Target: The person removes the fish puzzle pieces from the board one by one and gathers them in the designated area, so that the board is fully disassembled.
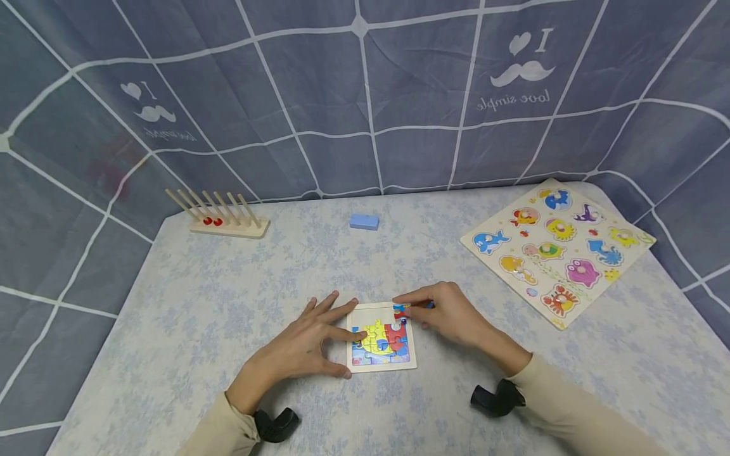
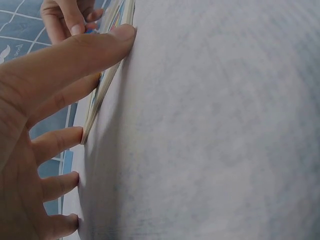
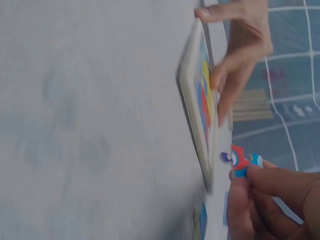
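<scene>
A small square jigsaw puzzle (image 1: 379, 345) in a pale wooden frame lies on the table, its lower part filled with yellow, red and blue pieces. My left hand (image 1: 305, 345) rests at its left side with spread fingers; the index finger touches the pieces and the thumb lies at the frame's lower left corner. Between the thumb and fingers of my right hand (image 1: 450, 313) is a red and blue puzzle piece (image 3: 240, 161), pinched over the upper right of the frame. The right wrist view shows this piece raised off the board.
A wooden peg stand (image 1: 228, 227) with red beads is at the back left. Behind the puzzle lies a blue block (image 1: 364, 221). A sea-animal peg puzzle board (image 1: 547, 250) occupies the right side. Grey-blue curtain (image 1: 319, 82) hangs along the table's back edge.
</scene>
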A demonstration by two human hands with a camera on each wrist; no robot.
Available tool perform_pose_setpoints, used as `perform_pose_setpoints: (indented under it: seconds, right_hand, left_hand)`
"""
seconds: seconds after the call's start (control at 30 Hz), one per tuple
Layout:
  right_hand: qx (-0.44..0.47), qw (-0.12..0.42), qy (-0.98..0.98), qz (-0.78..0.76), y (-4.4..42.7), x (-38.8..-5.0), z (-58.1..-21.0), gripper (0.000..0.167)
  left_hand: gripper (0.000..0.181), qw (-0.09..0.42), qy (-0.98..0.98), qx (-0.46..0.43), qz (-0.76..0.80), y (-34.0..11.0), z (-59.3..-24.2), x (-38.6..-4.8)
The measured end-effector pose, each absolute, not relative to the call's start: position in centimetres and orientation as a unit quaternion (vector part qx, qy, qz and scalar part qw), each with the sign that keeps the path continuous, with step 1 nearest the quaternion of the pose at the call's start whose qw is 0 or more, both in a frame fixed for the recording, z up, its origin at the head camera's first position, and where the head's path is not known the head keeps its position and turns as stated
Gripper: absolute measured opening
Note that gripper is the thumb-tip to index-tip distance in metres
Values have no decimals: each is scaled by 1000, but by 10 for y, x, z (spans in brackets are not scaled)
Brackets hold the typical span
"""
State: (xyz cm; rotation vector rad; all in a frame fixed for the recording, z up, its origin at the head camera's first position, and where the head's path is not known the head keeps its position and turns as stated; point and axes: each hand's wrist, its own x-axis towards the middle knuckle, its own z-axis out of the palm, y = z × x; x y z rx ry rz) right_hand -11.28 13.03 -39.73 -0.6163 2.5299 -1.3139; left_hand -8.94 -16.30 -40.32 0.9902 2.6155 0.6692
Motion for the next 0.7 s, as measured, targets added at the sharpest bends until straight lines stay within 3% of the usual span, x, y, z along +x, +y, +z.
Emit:
perform_pose_setpoints:
  seconds: [0.43,0.7]
  right_hand:
    - [-84,114,887,-439,209,-114,-392,26]
    - [-55,112,905,-407,228,-110,-393,26]
  left_hand:
    - [64,128,899,348,233,-163,-404,-90]
    - [64,131,902,340,230,-162,-404,-90]
